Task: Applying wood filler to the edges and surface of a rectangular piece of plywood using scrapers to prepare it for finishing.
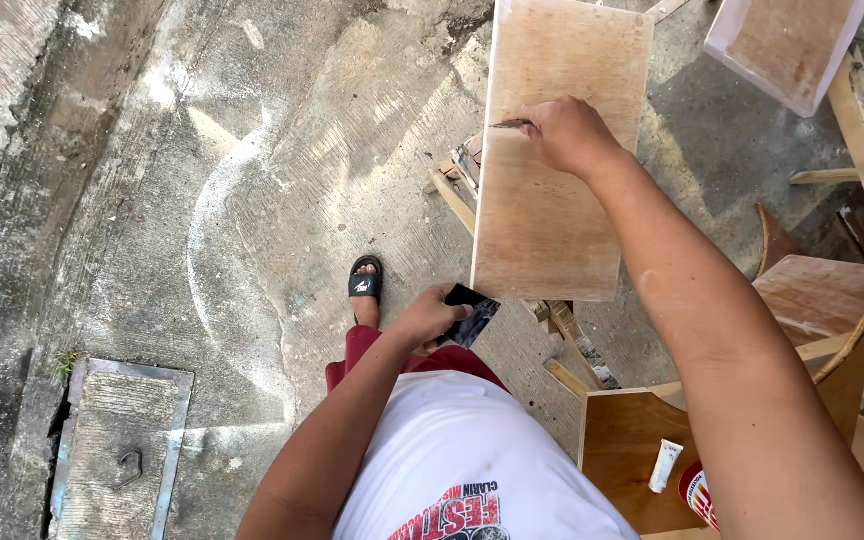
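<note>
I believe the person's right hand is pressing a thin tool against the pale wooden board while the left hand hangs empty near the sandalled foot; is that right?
Not quite. The head view shows the left hand is not empty: it holds a small dark flat object near the sandalled foot. The rest stands: the right hand presses a thin tool against the pale wooden board.

right hand [567, 135] on plywood board [552, 210], concrete floor [252, 200]

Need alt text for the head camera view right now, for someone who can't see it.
Seen from above, a person's right hand presses a thin tool onto a pale plywood board, while the left hand holds a small dark object. Wood offcuts lie on the concrete floor.
</note>
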